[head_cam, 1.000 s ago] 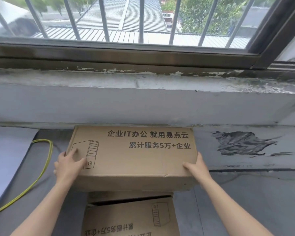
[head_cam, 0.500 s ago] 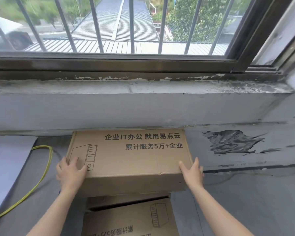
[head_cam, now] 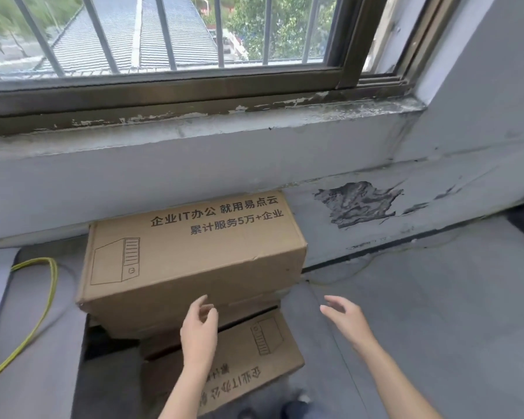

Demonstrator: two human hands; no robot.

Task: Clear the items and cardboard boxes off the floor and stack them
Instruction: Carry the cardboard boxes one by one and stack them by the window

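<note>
Down on the floor [head_cam: 421, 328], close against the wall [head_cam: 133, 189] under the window [head_cam: 194, 83]: two boxes, one on the other. Top box [head_cam: 191, 258] on the bottom box [head_cam: 248, 361], far side up by the wall. Bottom box sticking out toward the near side. Left of the boxes, a cable [head_cam: 47, 285] on the floor. Right of the top box, a torn patch [head_cam: 360, 204] on the wall. Left hand [head_cam: 198, 331] just in front of the top box, over the bottom one. Right hand [head_cam: 348, 320] off to the right, over the floor, apart from both boxes.
</note>
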